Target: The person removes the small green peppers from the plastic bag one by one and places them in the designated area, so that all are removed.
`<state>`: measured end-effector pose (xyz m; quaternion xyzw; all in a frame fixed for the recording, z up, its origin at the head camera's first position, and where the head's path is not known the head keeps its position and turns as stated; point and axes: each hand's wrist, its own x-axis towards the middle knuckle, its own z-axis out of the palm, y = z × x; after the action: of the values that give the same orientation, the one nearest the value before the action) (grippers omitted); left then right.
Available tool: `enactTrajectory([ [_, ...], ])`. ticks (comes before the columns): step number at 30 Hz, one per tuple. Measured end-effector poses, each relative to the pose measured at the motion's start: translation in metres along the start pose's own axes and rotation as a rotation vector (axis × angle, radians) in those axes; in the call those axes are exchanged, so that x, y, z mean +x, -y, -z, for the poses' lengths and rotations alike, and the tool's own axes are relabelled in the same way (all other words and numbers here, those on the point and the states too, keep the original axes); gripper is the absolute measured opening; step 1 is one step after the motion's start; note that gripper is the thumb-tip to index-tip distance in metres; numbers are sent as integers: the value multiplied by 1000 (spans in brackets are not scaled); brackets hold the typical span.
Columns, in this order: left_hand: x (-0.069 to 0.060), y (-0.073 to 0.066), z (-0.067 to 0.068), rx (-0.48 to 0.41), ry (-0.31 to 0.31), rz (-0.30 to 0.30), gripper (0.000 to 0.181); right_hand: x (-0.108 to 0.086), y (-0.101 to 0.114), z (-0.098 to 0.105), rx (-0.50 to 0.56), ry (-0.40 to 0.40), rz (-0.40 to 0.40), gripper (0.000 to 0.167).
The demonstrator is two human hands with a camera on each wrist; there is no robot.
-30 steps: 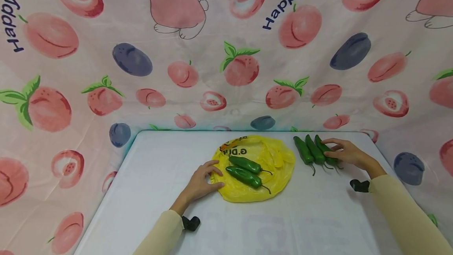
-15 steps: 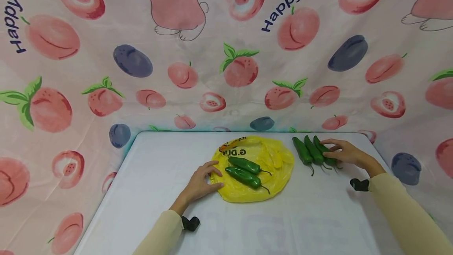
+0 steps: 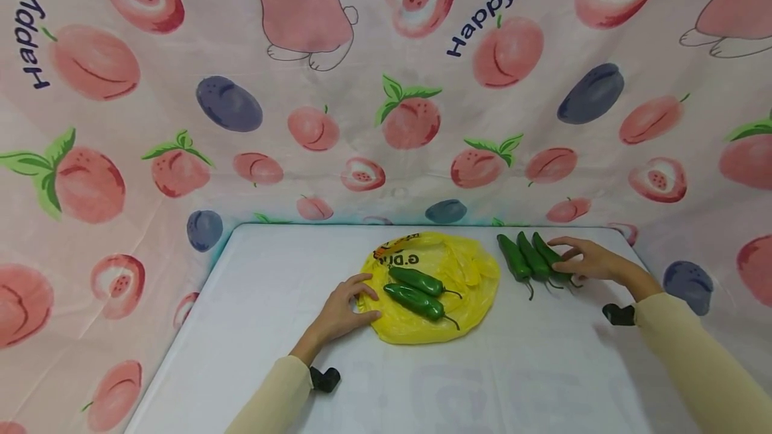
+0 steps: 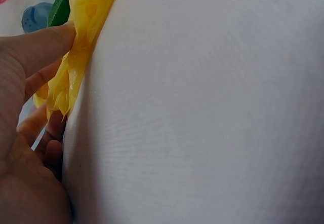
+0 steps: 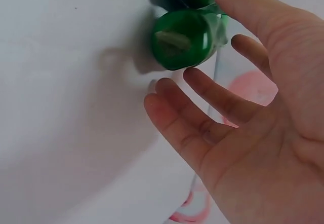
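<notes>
A yellow plastic bag (image 3: 476,300) lies flat in the middle of the white table. On top of it rest two green chili peppers (image 3: 416,301). My left hand (image 3: 339,310) is at the bag's left edge, thumb and fingers spread; in the left wrist view, the thumb touches the bag's crumpled edge (image 4: 83,46). Three more green chili peppers (image 3: 531,260) lie side by side to the right of the bag. Beside the rightmost pepper (image 5: 182,39) is my right hand (image 3: 588,262), its fingers loosely bent and its fingertips at the pepper.
The white table (image 3: 271,266) ends at a back edge against a hanging cloth (image 3: 350,106) printed with peaches. A small black device (image 3: 326,379) sits at the left wrist and another black device (image 3: 618,315) at the right wrist.
My right hand and forearm have shifted slightly right against the peppers. The head view has moved a little. My left hand, the bag and the peppers stay in place.
</notes>
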<state>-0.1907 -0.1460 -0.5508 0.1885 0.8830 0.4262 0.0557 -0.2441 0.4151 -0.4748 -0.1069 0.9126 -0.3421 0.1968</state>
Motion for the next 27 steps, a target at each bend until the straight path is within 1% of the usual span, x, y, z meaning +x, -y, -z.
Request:
enactTrajectory([
  [2,0,0,1,0,-1,0,22,-1,7,0,-65,-26,12,70],
  [5,0,-1,2,-6,0,1,22,-3,18,2,-162,-91,24,69],
  [7,-1,-2,2,-13,0,-3,22,-4,28,4,-191,-144,35,68],
  [11,-2,-3,3,-23,1,-14,22,-5,45,8,-196,-225,87,65],
  [14,-2,-3,3,-24,-1,-19,22,-5,57,11,-188,-266,124,66],
  [19,-1,-2,2,-27,0,-24,22,-4,73,12,-178,-314,165,70],
  [24,-2,-1,2,-22,-6,-34,22,-2,86,11,-177,-356,234,70],
  [27,-2,-1,2,-19,-6,-37,22,-2,94,9,-168,-378,263,72],
])
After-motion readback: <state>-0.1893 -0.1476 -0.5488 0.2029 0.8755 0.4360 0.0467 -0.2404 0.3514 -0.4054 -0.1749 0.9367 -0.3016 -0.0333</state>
